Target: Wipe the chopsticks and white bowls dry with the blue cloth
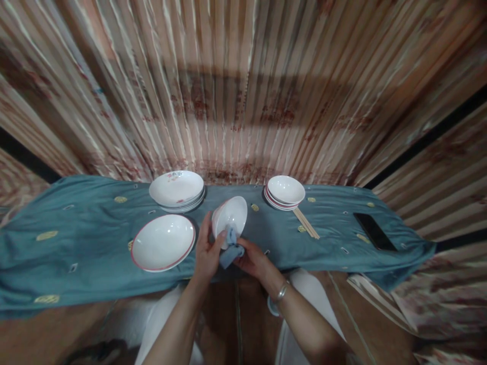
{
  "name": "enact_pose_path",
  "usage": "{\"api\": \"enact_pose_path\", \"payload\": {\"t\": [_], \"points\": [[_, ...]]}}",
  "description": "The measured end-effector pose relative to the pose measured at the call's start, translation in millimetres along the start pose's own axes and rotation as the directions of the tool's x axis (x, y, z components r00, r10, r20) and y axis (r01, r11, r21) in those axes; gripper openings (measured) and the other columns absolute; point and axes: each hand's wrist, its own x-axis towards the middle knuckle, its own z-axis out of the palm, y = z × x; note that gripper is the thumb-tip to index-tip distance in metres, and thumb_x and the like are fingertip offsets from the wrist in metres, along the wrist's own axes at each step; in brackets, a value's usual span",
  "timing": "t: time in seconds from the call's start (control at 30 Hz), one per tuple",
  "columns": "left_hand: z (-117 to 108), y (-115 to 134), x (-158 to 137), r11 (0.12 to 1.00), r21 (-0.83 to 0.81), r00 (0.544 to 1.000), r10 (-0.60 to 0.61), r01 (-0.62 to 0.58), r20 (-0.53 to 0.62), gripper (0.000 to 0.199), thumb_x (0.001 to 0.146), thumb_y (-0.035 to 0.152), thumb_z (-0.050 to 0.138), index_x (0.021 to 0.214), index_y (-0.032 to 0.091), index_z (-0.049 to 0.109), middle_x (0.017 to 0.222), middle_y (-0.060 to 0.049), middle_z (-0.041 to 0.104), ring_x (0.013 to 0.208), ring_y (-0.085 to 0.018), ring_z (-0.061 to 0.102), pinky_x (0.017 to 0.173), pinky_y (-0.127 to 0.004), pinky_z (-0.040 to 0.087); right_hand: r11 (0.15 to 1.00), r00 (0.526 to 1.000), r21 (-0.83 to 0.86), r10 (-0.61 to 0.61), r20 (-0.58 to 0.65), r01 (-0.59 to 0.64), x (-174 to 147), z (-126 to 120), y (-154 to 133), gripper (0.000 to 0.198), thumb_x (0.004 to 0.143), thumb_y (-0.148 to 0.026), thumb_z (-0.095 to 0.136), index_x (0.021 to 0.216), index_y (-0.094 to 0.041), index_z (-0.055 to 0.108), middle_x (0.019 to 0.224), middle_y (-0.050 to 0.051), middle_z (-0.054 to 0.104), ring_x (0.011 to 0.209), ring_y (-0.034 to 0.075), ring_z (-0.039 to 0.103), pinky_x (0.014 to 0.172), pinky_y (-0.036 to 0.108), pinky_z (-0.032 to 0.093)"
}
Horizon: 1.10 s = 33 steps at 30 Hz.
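A white bowl [236, 213] is tilted on its side above the near edge of the table, its inside turned to the right. My left hand [208, 253] grips the bowl by its left side and lower rim, thumb toward the inside. In my right hand [251, 257] is a blue-grey cloth [230, 253], bunched up and pressed against the lower inner rim of the bowl. The cloth partly covers the bowl's lower edge, and some fingers of my right hand are hidden behind it.
A blue-green cloth with yellow patterns [95, 228] covers the table. Stacked plates [177, 187] stand at the back left, a large red-rimmed bowl [163, 242] before them. Stacked small bowls [286, 190], chopsticks [306, 224] and a black phone [374, 231] are on the right. Curtains [228, 101] hang behind.
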Motion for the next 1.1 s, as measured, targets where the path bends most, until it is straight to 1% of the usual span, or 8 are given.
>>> {"api": "enact_pose_path", "payload": {"t": [0.1, 0.23, 0.37, 0.47, 0.67, 0.8, 0.9, 1.1], "points": [[3, 1, -1, 0.995, -0.078, 0.998, -0.068, 0.068, 0.011, 0.088, 0.068, 0.047, 0.072, 0.143, 0.021, 0.034, 0.131, -0.012, 0.056, 0.122, -0.028, 0.053, 0.101, -0.039, 0.043, 0.998, 0.997, -0.032, -0.065, -0.049, 0.063, 1, -1, -5, 0.018, 0.061, -0.026, 0.074, 0.069, -0.016, 0.062, 0.055, -0.005, 0.057, 0.047, 0.007, 0.049, 0.049, 0.019, 0.042], [1, 4, 0, 0.989, -0.134, 0.996, -0.054, 0.064, 0.075, 0.076, 0.063, 0.047, 0.076, 0.129, 0.018, 0.051, 0.132, -0.012, 0.057, 0.124, -0.030, 0.050, 0.104, -0.040, 0.040, 0.964, 0.968, -0.179, -0.219, -0.120, 0.196, -2, -4, -18, 0.020, 0.056, -0.030, 0.073, 0.056, -0.017, 0.058, 0.046, -0.007, 0.048, 0.044, 0.006, 0.039, 0.045, 0.020, 0.034], [-6, 5, 1, 0.972, -0.192, 0.985, -0.113, 0.137, 0.132, 0.063, 0.061, 0.050, 0.076, 0.112, 0.016, 0.061, 0.117, -0.012, 0.065, 0.116, -0.032, 0.056, 0.102, -0.042, 0.040, 0.848, 0.887, -0.353, -0.452, -0.093, 0.396, -8, -11, -34, 0.024, 0.057, -0.038, 0.072, 0.057, -0.016, 0.063, 0.048, -0.006, 0.050, 0.047, 0.006, 0.038, 0.047, 0.021, 0.029], [-9, 6, -1, 0.953, -0.222, 0.969, -0.166, 0.206, 0.185, 0.066, 0.057, 0.049, 0.079, 0.112, 0.017, 0.062, 0.112, -0.011, 0.068, 0.111, -0.032, 0.059, 0.096, -0.041, 0.044, 0.744, 0.819, -0.458, -0.571, -0.056, 0.487, -9, -20, -45, 0.027, 0.059, -0.041, 0.070, 0.063, -0.014, 0.068, 0.053, -0.004, 0.055, 0.051, 0.007, 0.041, 0.051, 0.022, 0.031], [-12, 9, -2, 0.925, -0.200, 0.934, -0.276, 0.322, 0.227, 0.065, 0.054, 0.047, 0.081, 0.108, 0.014, 0.067, 0.110, -0.013, 0.070, 0.107, -0.032, 0.061, 0.081, -0.035, 0.051, 0.561, 0.756, -0.684, -0.655, -0.023, 0.466, -10, -36, -62, 0.026, 0.065, -0.040, 0.063, 0.066, -0.015, 0.070, 0.050, -0.005, 0.049, 0.048, 0.008, 0.036, 0.046, 0.022, 0.026], [-11, 13, 0, 0.897, -0.155, 0.895, -0.370, 0.414, 0.249, 0.069, 0.051, 0.046, 0.083, 0.109, 0.012, 0.067, 0.102, -0.013, 0.072, 0.090, -0.030, 0.066, 0.062, -0.030, 0.052, 0.481, 0.725, -0.743, -0.688, 0.008, 0.465, -13, -39, -67, 0.027, 0.067, -0.041, 0.062, 0.069, -0.015, 0.070, 0.054, -0.004, 0.052, 0.051, 0.009, 0.038, 0.048, 0.021, 0.030], [-8, 16, -2, 0.885, -0.161, 0.886, -0.393, 0.438, 0.248, 0.070, 0.049, 0.044, 0.084, 0.109, 0.010, 0.068, 0.096, -0.014, 0.073, 0.085, -0.029, 0.067, 0.060, -0.030, 0.052, 0.458, 0.720, -0.764, -0.694, 0.011, 0.454, -15, -38, -68, 0.028, 0.068, -0.041, 0.061, 0.070, -0.015, 0.070, 0.055, -0.003, 0.053, 0.054, 0.010, 0.040, 0.049, 0.021, 0.032], [-4, 14, -7, 0.880, -0.208, 0.899, -0.388, 0.427, 0.205, 0.068, 0.046, 0.041, 0.085, 0.103, 0.008, 0.069, 0.094, -0.014, 0.073, 0.081, -0.028, 0.067, 0.060, -0.031, 0.053, 0.359, 0.664, -0.811, -0.747, 0.047, 0.462, -14, -34, -72, 0.026, 0.072, -0.040, 0.059, 0.065, -0.016, 0.066, 0.053, -0.005, 0.045, 0.053, 0.008, 0.035, 0.048, 0.021, 0.028]]}}
